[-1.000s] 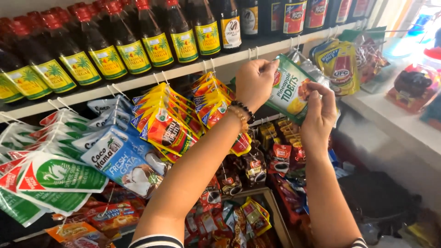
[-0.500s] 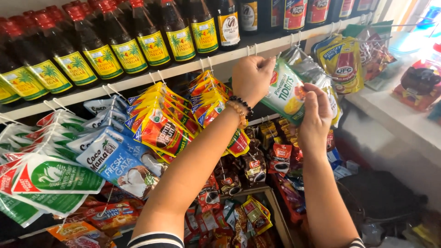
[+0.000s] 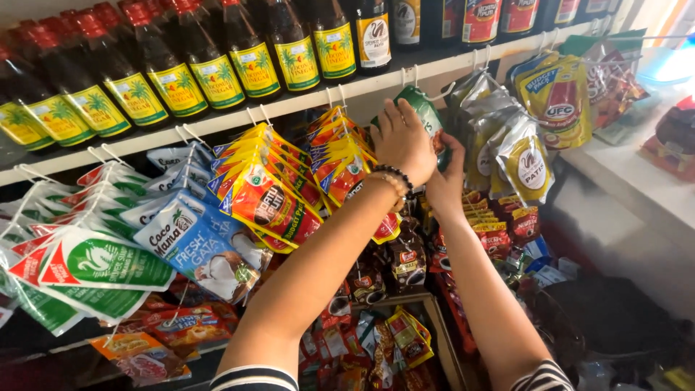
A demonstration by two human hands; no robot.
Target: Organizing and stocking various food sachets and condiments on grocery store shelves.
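Fingers [image 3: 397, 116] of the left hand [image 3: 402, 145] lie spread over a green sachet pack [image 3: 423, 108] hanging at its white hook [image 3: 441, 93]; the right hand [image 3: 447, 181] pinches its lower edge. Risk: the hanging hole slips off the hook tip, dropping the pack, or neighbouring pouches [image 3: 499, 137] get dislodged.
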